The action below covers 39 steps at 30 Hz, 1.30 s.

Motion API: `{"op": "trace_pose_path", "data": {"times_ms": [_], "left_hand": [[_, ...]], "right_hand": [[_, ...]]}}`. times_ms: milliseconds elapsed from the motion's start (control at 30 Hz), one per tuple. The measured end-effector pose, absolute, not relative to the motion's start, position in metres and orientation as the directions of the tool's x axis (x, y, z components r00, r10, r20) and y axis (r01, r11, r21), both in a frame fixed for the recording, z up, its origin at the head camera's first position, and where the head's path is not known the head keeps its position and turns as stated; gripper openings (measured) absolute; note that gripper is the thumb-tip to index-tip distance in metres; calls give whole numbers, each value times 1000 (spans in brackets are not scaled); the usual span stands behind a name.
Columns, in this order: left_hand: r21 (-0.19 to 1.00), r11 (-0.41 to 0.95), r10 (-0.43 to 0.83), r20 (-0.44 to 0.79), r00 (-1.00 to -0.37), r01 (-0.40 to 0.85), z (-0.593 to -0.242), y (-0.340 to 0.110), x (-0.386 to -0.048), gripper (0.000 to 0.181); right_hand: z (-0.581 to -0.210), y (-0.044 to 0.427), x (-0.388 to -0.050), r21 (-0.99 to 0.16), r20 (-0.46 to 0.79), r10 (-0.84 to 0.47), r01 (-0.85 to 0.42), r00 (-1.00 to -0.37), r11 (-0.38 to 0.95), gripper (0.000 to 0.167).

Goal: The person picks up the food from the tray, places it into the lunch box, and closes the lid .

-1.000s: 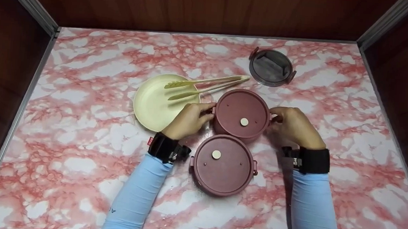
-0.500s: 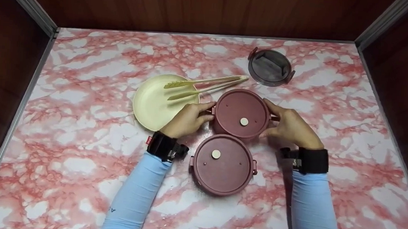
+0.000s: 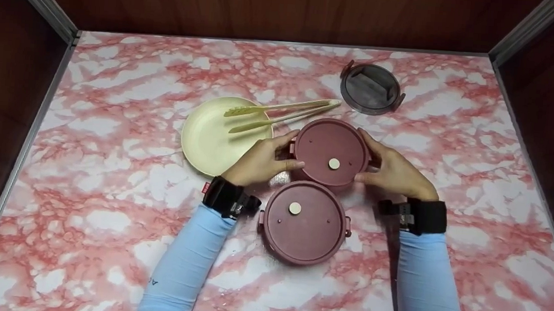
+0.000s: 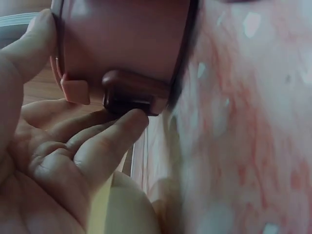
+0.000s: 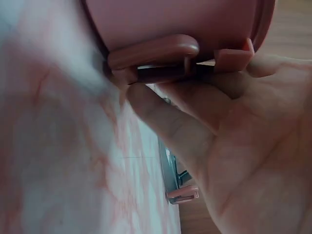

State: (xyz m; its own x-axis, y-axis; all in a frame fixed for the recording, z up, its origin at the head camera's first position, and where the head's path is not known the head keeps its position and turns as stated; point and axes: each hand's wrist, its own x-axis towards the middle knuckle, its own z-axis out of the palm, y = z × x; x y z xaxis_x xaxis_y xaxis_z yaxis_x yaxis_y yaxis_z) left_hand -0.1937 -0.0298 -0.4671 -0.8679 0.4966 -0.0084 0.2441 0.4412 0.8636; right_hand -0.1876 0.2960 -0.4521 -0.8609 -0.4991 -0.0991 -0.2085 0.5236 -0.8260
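Observation:
A maroon round food container (image 3: 331,152) with a latched lid and a pale knob stands upright on the table. My left hand (image 3: 262,162) holds its left side, thumb on the lid's rim; in the left wrist view several fingers lie by the lid clip (image 4: 75,91) and the loop handle (image 4: 131,92). On the opposite side, my right hand (image 3: 395,173) spans the container, thumb toward the front and index finger toward the back. Its fingers lie by the other loop handle (image 5: 156,53) and clip (image 5: 234,59). A second maroon container (image 3: 303,230) stands right in front.
A cream plate or shallow pan (image 3: 205,140) lies left of my left hand. Cream tongs (image 3: 299,109) rest with their tips over it. At the back right lies a dark see-through lid (image 3: 372,90) with clips. Wooden walls (image 3: 287,12) border the marbled table (image 3: 106,221).
Both hands have shifted from the container's side handles to a wider hold around its sides. The left thumb has come onto the lid's rim. Neither container has visibly moved.

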Motion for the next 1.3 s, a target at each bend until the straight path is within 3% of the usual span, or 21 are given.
{"op": "trace_pose_path", "data": {"times_ms": [133,567,767,933,1100,1300], "left_hand": [[857,450,509,-16,-861,250,-464,-28,-193,83],[832,486,531,-38,-846,268,-446,-22,-202,78],[812,521,598,-126,-791,264,-433,-24,-211,90],[697,619,666,-220,-713,363,-405,-6,-222,114],[518,690,704,-320,-634,505,-393,18,-232,135],[373,767,641,-405,-652,522,-387,27,-228,140]], "right_hand": [[-449,294,-186,-836,-120,-481,-173,-869,521,92],[-426,282,-183,-739,-202,-412,-138,-888,660,101],[-416,282,-190,-643,-281,-417,-153,-864,750,107],[-401,277,-203,-549,-270,-487,-283,-830,787,110],[-393,259,-212,-455,-325,-569,-402,-756,795,125],[-386,237,-213,-315,-411,-523,-421,-747,850,136]]}}
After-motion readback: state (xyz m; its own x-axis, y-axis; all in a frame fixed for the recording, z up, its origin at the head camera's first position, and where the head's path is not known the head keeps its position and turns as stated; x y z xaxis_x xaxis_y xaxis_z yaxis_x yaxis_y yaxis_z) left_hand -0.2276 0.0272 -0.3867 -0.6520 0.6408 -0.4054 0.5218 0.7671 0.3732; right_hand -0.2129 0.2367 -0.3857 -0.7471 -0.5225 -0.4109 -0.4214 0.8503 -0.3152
